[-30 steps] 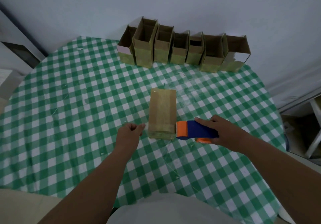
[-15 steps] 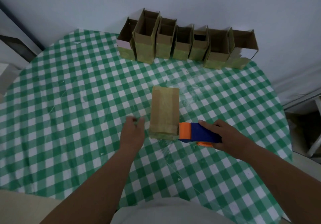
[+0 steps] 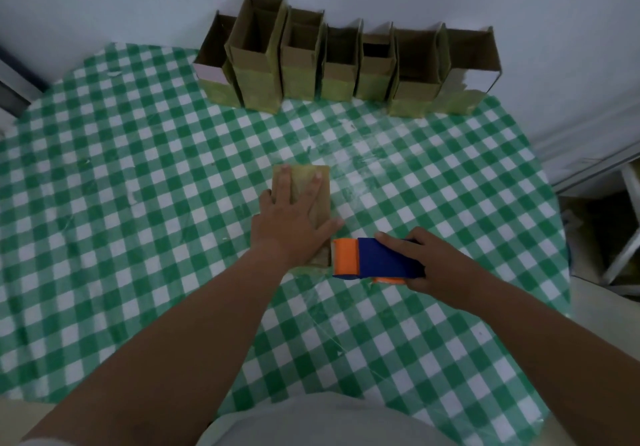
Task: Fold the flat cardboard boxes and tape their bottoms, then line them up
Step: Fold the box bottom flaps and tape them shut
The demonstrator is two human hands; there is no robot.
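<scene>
Seven folded boxes (image 3: 346, 64) line the bench's (image 3: 138, 203) far edge. My left hand (image 3: 294, 220) presses flat, fingers spread, on the taped box (image 3: 322, 203) mid-bench; my right hand's (image 3: 436, 265) grip wraps the tape dispenser (image 3: 374, 262) touching its near end.

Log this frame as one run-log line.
stage: taping bottom | left hand: flat on box | right hand: grips tape dispenser at box's near end | row of boxes: by wall

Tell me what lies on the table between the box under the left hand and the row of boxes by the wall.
Nothing: the head view shows only bare checked tablecloth between the box and the row of boxes.
</scene>
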